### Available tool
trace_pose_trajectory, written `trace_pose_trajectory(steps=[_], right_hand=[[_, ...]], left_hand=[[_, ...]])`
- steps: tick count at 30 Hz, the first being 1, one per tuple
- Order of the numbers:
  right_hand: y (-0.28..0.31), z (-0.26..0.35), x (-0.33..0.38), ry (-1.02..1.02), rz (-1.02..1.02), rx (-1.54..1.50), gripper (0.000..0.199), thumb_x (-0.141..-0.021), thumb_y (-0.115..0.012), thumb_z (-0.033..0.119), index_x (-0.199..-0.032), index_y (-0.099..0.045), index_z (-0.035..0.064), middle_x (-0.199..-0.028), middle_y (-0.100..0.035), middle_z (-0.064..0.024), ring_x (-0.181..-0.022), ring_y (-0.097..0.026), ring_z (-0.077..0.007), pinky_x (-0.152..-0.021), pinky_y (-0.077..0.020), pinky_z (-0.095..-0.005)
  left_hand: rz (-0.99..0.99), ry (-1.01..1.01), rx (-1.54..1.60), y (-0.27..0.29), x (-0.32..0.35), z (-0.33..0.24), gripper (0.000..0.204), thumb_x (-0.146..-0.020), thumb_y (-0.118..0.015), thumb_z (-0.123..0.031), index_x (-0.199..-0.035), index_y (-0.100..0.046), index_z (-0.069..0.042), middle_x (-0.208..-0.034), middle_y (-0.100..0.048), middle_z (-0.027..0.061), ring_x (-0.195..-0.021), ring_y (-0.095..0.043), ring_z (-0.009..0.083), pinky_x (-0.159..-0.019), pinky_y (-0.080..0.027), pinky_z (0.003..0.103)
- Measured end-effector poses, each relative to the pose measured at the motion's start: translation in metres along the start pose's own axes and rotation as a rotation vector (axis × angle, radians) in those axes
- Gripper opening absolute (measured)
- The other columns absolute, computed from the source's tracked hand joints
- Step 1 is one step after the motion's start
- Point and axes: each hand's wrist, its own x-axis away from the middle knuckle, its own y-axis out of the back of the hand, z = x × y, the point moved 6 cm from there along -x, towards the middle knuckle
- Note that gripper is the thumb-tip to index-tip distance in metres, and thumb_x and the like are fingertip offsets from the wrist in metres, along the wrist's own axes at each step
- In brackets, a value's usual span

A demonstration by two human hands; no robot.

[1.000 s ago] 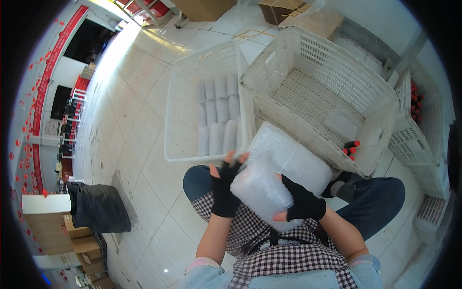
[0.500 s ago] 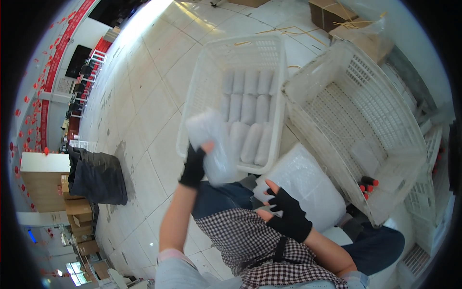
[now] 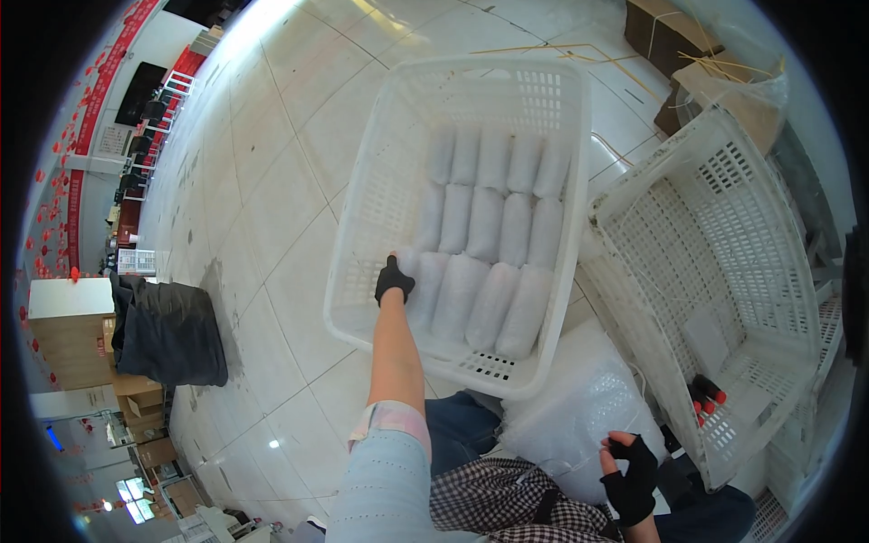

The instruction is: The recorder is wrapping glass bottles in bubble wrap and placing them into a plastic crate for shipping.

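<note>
In the large white plastic basket (image 3: 355, 237) stand several rows of cylinders wrapped in bubble wrap (image 3: 493, 299). My left hand (image 3: 395, 281), in a black fingerless glove, reaches into the basket at the left end of the nearest row. It is closed on a wrapped cylinder (image 3: 412, 264) there, though most of its fingers are hidden. By my lap lies a stack of clear bubble wrap sheets (image 3: 584, 398). My right hand (image 3: 632, 475), gloved the same way, hovers at the right edge of that stack, fingers loosely bent and apart, holding nothing visible.
A second white basket (image 3: 661, 262) stands tilted at the right, with a few dark red-capped bottles (image 3: 706, 394) in its near corner. Cardboard boxes (image 3: 665, 36) and yellow straps (image 3: 593, 52) lie behind. A black bag (image 3: 167, 330) stands at the left on the tiled floor.
My left hand has carried a wrapped cylinder from above the basket's near side down to the left end of the near row. My right hand has moved right and nearer, its fingers bending.
</note>
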Motion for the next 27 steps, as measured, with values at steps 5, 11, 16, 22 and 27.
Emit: trace_pose_trajectory(steps=[5,11,16,22,27], right_hand=[[0.029,-0.042,0.026,-0.118,-0.242,0.171,0.019,-0.076,-0.058,0.003,-0.094,-0.055,0.0004,-0.081,-0.058,-0.0083,-0.073,-0.058,-0.0168,-0.068,-0.0446,-0.0269],[0.024,-0.087,0.054,0.071,-0.206,0.771,0.043,-0.064,-0.062,0.007,-0.105,-0.05,0.0029,-0.107,-0.05,-0.0159,-0.1,-0.048,-0.0339,-0.08,-0.0419,-0.0407],[0.014,-0.095,0.035,0.007,-0.177,0.808,0.041,-0.065,-0.063,0.014,-0.102,-0.051,0.0047,-0.102,-0.051,-0.0136,-0.096,-0.048,-0.0311,-0.078,-0.0397,-0.0401],[0.026,-0.083,0.024,0.051,0.04,0.384,0.011,-0.067,-0.057,0.015,-0.068,-0.06,0.0048,-0.061,-0.058,-0.0076,-0.058,-0.056,-0.0228,-0.055,-0.0437,-0.0335],[0.032,-0.047,0.035,-0.227,0.236,-0.431,0.018,-0.07,-0.063,0.016,-0.078,-0.064,0.0001,-0.067,-0.06,-0.0029,-0.064,-0.053,-0.0089,-0.058,-0.0419,-0.0229]], left_hand=[[-0.075,-0.086,-0.392,-0.007,-0.018,-0.009,0.051,-0.081,-0.052,-0.019,-0.129,-0.035,-0.016,-0.115,-0.053,0.0107,-0.107,-0.052,0.0252,-0.088,-0.043,0.038],[-0.074,-0.363,-0.974,-0.006,-0.006,-0.028,0.02,-0.076,-0.055,-0.014,-0.092,-0.066,-0.011,-0.095,-0.064,0.0079,-0.087,-0.062,0.0212,-0.068,-0.051,0.033],[0.006,-0.857,-0.57,0.052,0.102,-0.082,0.03,-0.074,-0.052,-0.007,-0.103,-0.059,-0.01,-0.087,-0.062,0.0115,-0.079,-0.061,0.0237,-0.069,-0.047,0.033],[-0.206,-1.53,0.01,0.063,0.375,-0.138,0.019,-0.076,-0.054,-0.015,-0.09,-0.061,-0.005,-0.087,-0.062,0.0123,-0.079,-0.06,0.0266,-0.069,-0.047,0.035],[0.16,-1.635,0.023,-0.001,0.532,-0.109,0.049,-0.059,-0.076,-0.032,-0.092,-0.051,-0.005,-0.098,-0.054,0.0157,-0.085,-0.057,0.0291,-0.07,-0.047,0.033]])
